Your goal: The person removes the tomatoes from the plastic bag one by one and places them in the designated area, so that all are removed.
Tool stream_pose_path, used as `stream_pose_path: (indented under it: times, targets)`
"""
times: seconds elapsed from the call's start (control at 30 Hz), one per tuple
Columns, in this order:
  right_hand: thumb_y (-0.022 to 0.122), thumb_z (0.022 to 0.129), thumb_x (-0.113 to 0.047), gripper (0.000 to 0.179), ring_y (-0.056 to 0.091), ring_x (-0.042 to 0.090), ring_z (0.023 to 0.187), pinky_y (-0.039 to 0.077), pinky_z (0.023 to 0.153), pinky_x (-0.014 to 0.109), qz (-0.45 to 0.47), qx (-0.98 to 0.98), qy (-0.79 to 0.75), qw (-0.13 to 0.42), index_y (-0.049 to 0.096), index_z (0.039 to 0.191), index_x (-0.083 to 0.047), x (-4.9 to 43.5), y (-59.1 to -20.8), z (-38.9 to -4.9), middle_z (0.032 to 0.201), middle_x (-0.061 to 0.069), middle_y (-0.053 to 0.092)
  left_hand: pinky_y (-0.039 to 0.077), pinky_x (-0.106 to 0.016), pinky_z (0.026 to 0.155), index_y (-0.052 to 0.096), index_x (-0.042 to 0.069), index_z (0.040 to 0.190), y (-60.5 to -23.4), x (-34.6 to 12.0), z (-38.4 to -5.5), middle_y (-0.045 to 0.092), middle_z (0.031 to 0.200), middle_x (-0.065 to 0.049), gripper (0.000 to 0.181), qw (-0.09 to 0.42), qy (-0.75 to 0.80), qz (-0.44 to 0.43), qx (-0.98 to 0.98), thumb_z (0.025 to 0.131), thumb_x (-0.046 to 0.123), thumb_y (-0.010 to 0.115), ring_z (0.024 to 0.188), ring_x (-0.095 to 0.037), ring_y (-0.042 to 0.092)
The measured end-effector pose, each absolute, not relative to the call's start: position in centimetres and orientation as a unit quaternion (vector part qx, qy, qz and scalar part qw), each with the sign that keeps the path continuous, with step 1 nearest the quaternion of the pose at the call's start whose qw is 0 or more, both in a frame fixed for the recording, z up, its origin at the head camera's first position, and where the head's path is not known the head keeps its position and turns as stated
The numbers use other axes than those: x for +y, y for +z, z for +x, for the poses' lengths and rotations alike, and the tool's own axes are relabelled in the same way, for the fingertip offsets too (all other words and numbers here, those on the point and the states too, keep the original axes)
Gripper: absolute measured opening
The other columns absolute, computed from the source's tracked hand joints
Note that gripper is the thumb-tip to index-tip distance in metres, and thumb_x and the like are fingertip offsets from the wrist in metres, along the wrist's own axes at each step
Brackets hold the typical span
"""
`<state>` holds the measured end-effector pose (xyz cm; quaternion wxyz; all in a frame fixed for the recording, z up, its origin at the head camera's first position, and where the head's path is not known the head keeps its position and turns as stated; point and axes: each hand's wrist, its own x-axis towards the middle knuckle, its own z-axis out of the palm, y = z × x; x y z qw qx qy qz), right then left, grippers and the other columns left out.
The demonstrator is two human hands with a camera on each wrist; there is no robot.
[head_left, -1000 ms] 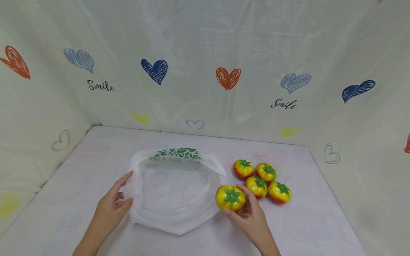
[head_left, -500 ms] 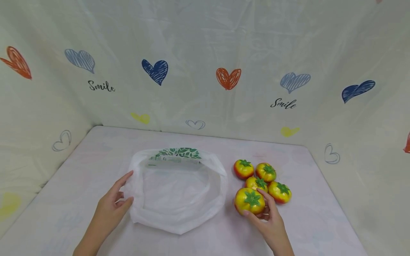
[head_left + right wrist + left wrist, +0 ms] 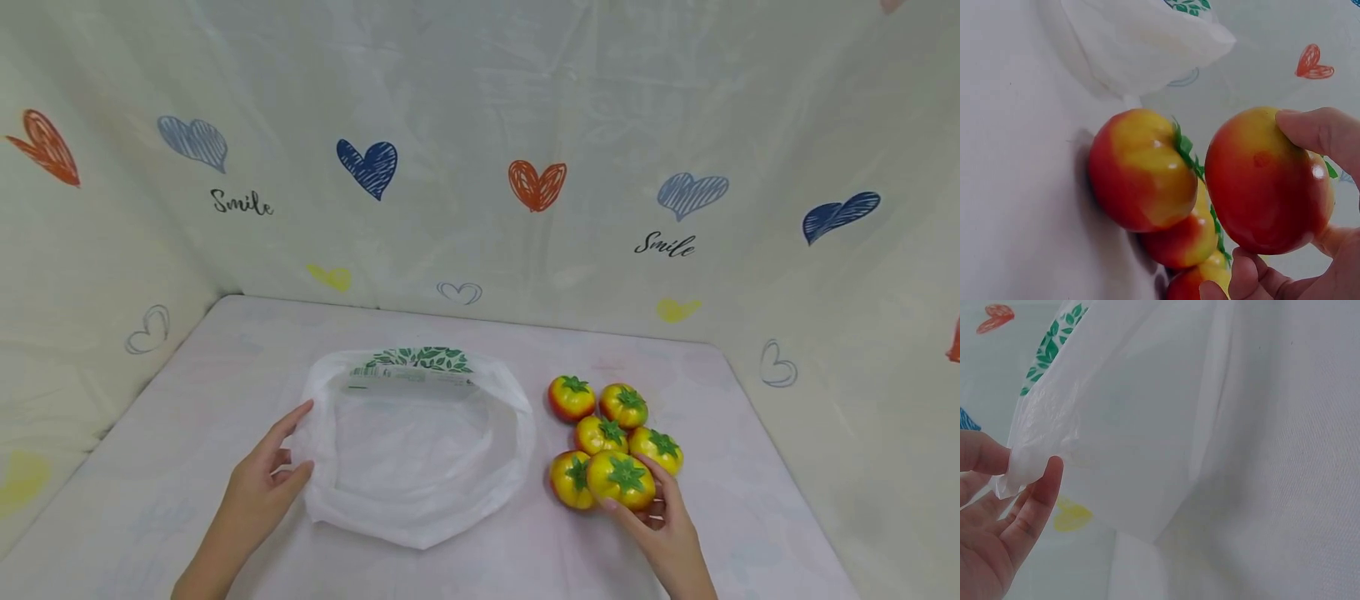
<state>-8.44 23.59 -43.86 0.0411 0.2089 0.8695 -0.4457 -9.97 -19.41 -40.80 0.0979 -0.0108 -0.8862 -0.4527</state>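
A white plastic bag (image 3: 420,508) with a green leaf print lies with its mouth spread wide. My left hand (image 3: 262,487) holds its left rim; in the left wrist view the bunched plastic (image 3: 1032,459) sits between thumb and fingers. On the right, my right hand (image 3: 666,521) grips a yellow-red tomato (image 3: 611,492) with a green star-shaped top, held up off the table in the right wrist view. Close beside it, another tomato (image 3: 566,483) rests on the table. Behind these stand several similar tomatoes (image 3: 572,404) in a tight group.
The pale table (image 3: 435,579) has its back edge against a white curtain (image 3: 450,100) printed with hearts and "Smile". More curtain hangs along the left and right sides.
My right hand has carried the tomato rightward from the bag's right rim to the group, uncovering the tomato that lay behind it. My left hand has stayed at the bag's rim.
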Motion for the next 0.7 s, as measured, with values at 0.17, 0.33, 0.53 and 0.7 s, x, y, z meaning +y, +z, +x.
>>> stream_pose_path:
  times: [0.17,0.33,0.53,0.7]
  targets:
    - [0.067,0.069,-0.063,0.093,0.045,0.016,0.089,0.045,0.068,0.021,0.231,0.869,-0.434,0.046,0.022,0.144,-0.031,25.9,-46.7,-8.8,0.112,0.005,0.043,0.046,-0.018,0.056,0.037,0.016,0.142,-40.9,-19.4,-10.0,0.045,0.127,-0.021,0.069,0.095,-0.45,-0.01,-0.888,0.08,-0.005,0.06,0.076,-0.006,0.052]
    - [0.065,0.075,-0.059,0.089,0.046,0.015,0.086,0.043,0.066,0.022,0.239,0.877,-0.414,0.042,0.023,0.143,-0.02,25.6,-45.7,-8.1,0.109,0.007,0.044,0.046,-0.018,0.055,0.037,0.016,0.142,-40.9,-19.5,-10.1,0.045,0.127,-0.021,0.069,0.089,-0.448,-0.008,-0.89,0.081,-0.004,0.06,0.075,-0.007,0.053]
    - [0.062,0.078,-0.058,0.093,0.042,0.022,0.095,0.038,0.071,0.025,0.25,0.871,-0.414,0.084,0.017,0.146,-0.013,25.6,-44.8,-8.0,0.117,0.014,0.04,0.046,-0.018,0.057,0.035,0.017,0.143,-40.9,-19.5,-10.0,0.043,0.13,-0.021,0.068,0.079,-0.449,-0.004,-0.89,0.082,-0.002,0.06,0.076,-0.001,0.051]
    - [0.06,0.078,-0.061,0.096,0.042,0.026,0.099,0.039,0.072,0.026,0.251,0.874,-0.403,0.103,0.014,0.146,-0.011,25.9,-45.2,-8.1,0.116,0.018,0.041,0.046,-0.018,0.057,0.035,0.017,0.143,-40.8,-19.5,-10.0,0.043,0.13,-0.021,0.068,0.075,-0.448,0.0,-0.891,0.082,-0.003,0.059,0.076,-0.005,0.051]
